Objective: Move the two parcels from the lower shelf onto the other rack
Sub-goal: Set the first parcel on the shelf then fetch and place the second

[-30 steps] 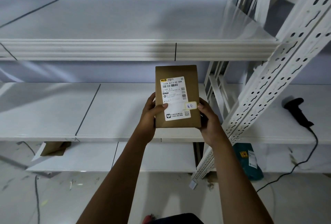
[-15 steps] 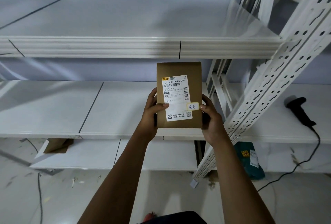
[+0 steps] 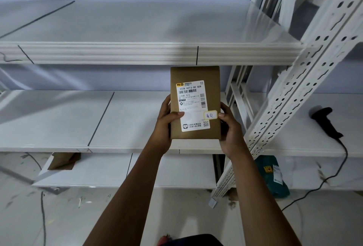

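parcel (image 3: 195,102), a brown box with a white label, is held upright in front of the middle shelf (image 3: 59,120), left hand (image 3: 164,123) and right hand (image 3: 229,127) clamped on its two sides, thumbs across the face. best keep it level and set it flat. the green parcel (image 3: 272,177) lower right is probably the second one.

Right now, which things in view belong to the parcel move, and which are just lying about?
Job:
brown parcel, upright, gripped at its sides by the left hand and right hand
teal parcel, low beside the rack post
white shelves

Lying about:
black scanner with its cable
torn cardboard
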`<move>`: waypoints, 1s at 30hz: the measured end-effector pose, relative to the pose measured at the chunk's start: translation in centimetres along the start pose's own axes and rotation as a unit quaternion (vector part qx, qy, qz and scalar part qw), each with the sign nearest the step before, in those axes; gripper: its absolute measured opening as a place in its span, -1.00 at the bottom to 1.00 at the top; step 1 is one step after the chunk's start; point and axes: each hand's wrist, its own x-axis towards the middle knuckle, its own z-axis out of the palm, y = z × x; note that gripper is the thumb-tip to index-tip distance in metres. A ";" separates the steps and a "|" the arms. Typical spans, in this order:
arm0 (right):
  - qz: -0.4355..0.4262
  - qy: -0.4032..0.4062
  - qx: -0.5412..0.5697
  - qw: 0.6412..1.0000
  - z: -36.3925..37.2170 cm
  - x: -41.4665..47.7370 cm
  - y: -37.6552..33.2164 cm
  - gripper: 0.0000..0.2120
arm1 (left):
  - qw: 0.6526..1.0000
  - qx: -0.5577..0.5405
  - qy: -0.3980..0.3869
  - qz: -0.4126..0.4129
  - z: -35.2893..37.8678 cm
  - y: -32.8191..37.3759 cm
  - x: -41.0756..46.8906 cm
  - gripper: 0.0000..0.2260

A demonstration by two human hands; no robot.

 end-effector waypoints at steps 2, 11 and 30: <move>-0.003 0.000 -0.004 1.000 0.1 -0.2 0.0 -0.45 | 1.000 0.009 0.001 0.001 0.0 0.0 -0.1 -0.27; -0.010 0.001 0.000 1.000 0.6 -0.7 0.3 -0.44 | 1.000 0.024 0.013 0.001 -0.1 0.2 -0.7 -0.25; -0.004 -0.010 0.038 0.999 1.5 -2.0 -0.1 -0.44 | 0.999 0.030 0.028 0.011 0.5 1.3 -2.0 -0.32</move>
